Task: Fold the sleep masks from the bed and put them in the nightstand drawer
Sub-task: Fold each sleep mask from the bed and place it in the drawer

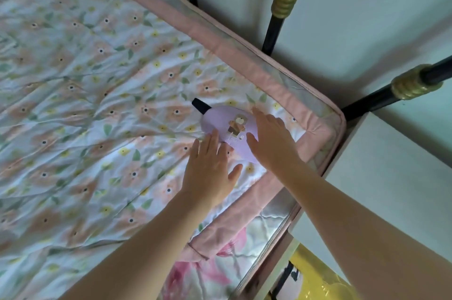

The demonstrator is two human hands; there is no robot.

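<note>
A lilac sleep mask point(232, 132) with a bear print lies flat on the floral quilt point(97, 104) near the bed's corner by the white nightstand point(391, 177) — black strap at its far end. Left hand point(210, 170) and right hand point(271, 138) rest spread on it, grips released.

No legible txt; small print on sleep mask point(228, 128) unreadable.

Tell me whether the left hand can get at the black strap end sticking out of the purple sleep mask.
Probably yes. The left hand lies open at the sleep mask's near edge, and the strap end lies bare on the quilt at the far side. Nothing covers it; the right hand is off to the side.
</note>
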